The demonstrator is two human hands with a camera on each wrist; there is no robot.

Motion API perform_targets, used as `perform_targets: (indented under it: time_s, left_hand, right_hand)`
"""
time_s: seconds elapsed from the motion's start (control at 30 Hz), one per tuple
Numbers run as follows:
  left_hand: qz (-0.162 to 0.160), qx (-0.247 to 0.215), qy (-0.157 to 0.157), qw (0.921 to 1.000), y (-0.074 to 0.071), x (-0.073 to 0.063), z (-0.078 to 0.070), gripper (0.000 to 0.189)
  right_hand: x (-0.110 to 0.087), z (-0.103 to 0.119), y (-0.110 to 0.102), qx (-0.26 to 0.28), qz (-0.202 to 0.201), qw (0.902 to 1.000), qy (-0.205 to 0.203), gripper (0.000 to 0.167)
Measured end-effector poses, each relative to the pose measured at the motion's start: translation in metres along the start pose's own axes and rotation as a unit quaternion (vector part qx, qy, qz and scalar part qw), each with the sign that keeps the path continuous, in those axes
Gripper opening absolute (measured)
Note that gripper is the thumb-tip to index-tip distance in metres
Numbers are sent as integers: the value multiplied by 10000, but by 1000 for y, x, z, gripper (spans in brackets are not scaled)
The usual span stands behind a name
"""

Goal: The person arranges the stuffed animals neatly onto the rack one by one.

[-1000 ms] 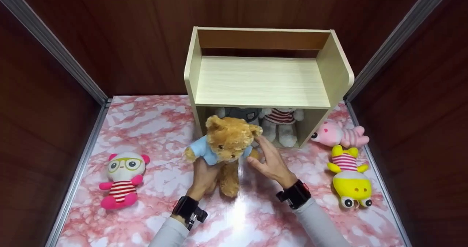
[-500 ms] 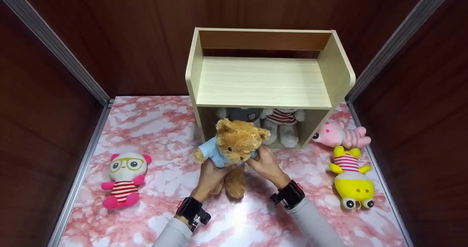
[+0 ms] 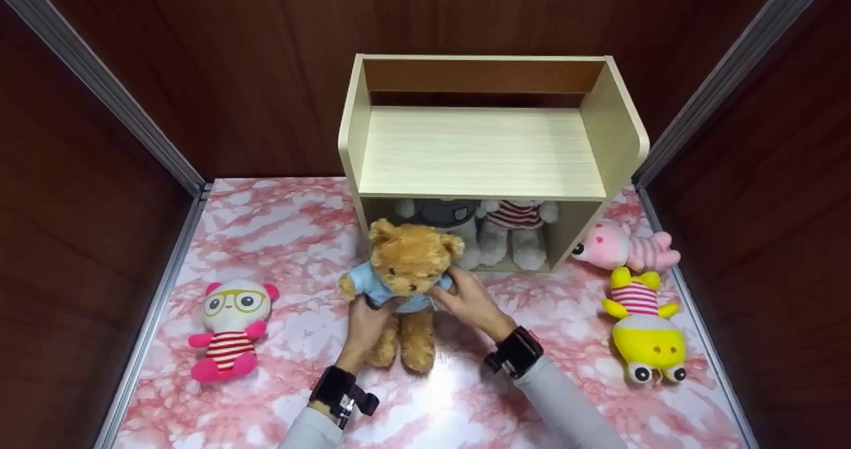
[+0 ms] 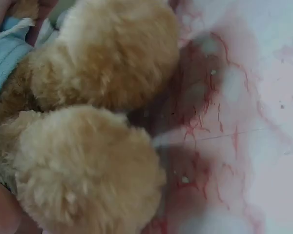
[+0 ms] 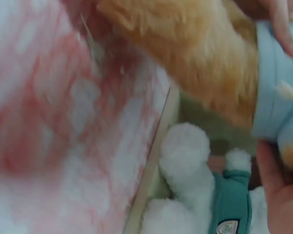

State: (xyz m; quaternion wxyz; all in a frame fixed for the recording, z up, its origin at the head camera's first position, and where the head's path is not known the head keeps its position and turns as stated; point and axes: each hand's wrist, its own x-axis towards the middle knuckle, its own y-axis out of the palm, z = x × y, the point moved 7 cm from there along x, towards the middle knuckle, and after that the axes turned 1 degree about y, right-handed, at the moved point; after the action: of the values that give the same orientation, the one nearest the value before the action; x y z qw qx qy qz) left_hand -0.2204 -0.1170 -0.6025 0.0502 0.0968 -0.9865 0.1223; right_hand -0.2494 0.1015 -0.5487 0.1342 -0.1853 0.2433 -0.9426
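A brown teddy bear (image 3: 413, 263) in a light blue shirt is held upright between both hands, in front of the shelf's lower compartment. My left hand (image 3: 364, 322) grips its body at the left side, under the arm. On the other side my right hand (image 3: 471, 308) grips it around the shirt, thumb at the front. The left wrist view has the bear's furry feet (image 4: 95, 170) close up above the pink-and-white surface. In the right wrist view, fingers of the right hand (image 5: 283, 200) press against the blue shirt (image 5: 278, 87).
A pale wooden shelf (image 3: 485, 149) stands at the back. Two white plush toys sit in its lower compartment, one in a dark top (image 3: 444, 213), one in a striped top (image 3: 510, 215). A pink panda plush (image 3: 229, 329) lies left; a pink plush (image 3: 625, 246) and yellow frog plush (image 3: 645, 329) lie right.
My right hand has come down from beside the bear's ear to grip its side. The bear first shifted right, then left and lower, turning more upright with both legs showing.
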Motion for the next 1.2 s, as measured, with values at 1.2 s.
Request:
perform_targets:
  time_s: [1.2]
  left_hand:
    - [-747,-775,-349,9936,-26,-8,25,40]
  right_hand:
    - [105,-24,6,-4911,-1294,8595,-578,31]
